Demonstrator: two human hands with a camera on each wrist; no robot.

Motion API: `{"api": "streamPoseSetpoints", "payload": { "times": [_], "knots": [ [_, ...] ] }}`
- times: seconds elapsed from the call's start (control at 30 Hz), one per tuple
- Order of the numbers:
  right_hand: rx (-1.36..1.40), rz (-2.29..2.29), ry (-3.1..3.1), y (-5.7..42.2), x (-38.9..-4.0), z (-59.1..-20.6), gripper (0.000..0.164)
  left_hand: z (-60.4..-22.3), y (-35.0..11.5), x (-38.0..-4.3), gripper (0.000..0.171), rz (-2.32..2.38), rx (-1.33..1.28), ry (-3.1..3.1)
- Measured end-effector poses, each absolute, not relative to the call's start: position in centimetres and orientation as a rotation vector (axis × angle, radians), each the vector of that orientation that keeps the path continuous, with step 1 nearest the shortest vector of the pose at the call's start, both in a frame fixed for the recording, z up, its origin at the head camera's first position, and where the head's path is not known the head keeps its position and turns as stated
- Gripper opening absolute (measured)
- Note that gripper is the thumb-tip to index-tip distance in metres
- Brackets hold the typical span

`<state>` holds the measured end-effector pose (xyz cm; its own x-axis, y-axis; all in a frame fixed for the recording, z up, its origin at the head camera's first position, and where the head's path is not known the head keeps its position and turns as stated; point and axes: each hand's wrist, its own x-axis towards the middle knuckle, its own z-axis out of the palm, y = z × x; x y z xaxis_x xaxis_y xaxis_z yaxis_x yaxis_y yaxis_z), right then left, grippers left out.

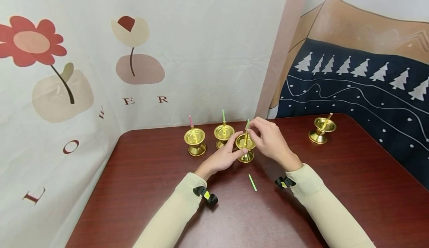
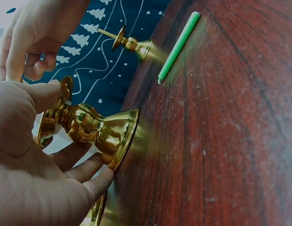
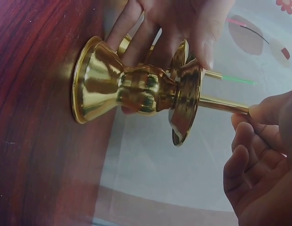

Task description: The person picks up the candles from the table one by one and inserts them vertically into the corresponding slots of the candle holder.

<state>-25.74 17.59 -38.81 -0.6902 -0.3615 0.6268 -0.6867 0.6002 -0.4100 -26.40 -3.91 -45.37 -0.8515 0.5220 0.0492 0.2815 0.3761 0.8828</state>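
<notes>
Cream sleeves (image 1: 335,207) are crossing the bottom edge of the head view, leading up to two hands at the centre. Thumb and index fingertip of the right hand (image 1: 269,138) are closing tightly together on a green candle (image 1: 247,125) at the top of the brass tube, while its other fingers are curling loosely in the right wrist view. The left hand (image 1: 221,158) is holding the brass candle holder (image 1: 246,156) under that candle: its thumb is pressing on the dish, and its other fingers are spreading apart behind the stem and base.

Four brass holders are standing on the reddish-brown table (image 1: 134,188). Besides the held one at the centre, one holder (image 1: 197,150) left of centre is carrying a single pink candle (image 1: 191,121), and its neighbour (image 1: 219,130), partly hidden by the left hand, is bearing a green candle (image 1: 223,115). The fourth holder (image 1: 317,138) is standing well apart on the right, its brass tube showing. One loose green candle (image 1: 253,183) is lying below the centre, between the forearms. Eight white trees (image 1: 361,68) are lining the dark blue cloth (image 1: 328,95) at the upper right.
</notes>
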Motion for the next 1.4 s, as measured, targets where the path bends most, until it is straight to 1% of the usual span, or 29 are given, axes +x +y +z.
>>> {"api": "streamPoseSetpoints", "payload": {
  "times": [0.13,0.17,0.3,0.37,0.43,0.7,0.83,1.03,1.27,1.4],
  "knots": [
    [0.821,0.916,-2.327,17.7,-25.7,-39.0,0.008,-44.9,-3.8,-26.1,0.079,1.441,0.681,2.398],
    [0.815,0.922,-2.328,17.7,-25.7,-39.0,0.008,-46.0,-3.8,-26.9,0.079,1.433,0.693,2.411],
    [0.793,0.94,-2.337,17.8,-25.7,-39.0,0.007,-45.8,-3.8,-26.8,0.08,1.447,0.677,2.39],
    [0.786,0.941,-2.339,17.8,-25.8,-39.0,0.006,-46.3,-3.9,-27.2,0.082,1.438,0.694,2.406],
    [0.781,0.942,-2.337,17.7,-25.8,-39.0,0.006,-44.7,-3.9,-26.1,0.081,1.452,0.68,2.38],
    [0.766,0.917,-2.354,17.5,-25.6,-38.9,0.005,-45.1,-4.0,-26.3,0.082,1.445,0.682,2.391],
    [0.759,0.927,-2.36,17.6,-25.6,-39.0,0.005,-46.3,-4.0,-27.1,0.083,1.414,0.687,2.426],
    [0.747,0.957,-2.372,18.0,-25.5,-38.8,0.003,-45.3,-3.9,-26.4,0.082,1.465,0.705,2.365],
    [0.698,1.048,-2.3,17.9,-25.3,-38.2,0.008,-45.0,-3.9,-26.3,0.082,1.471,0.683,2.355],
    [0.696,1.093,-2.268,17.6,-25.3,-38.2,0.008,-45.5,-4.0,-26.7,0.082,1.461,0.692,2.376]
  ]
}}
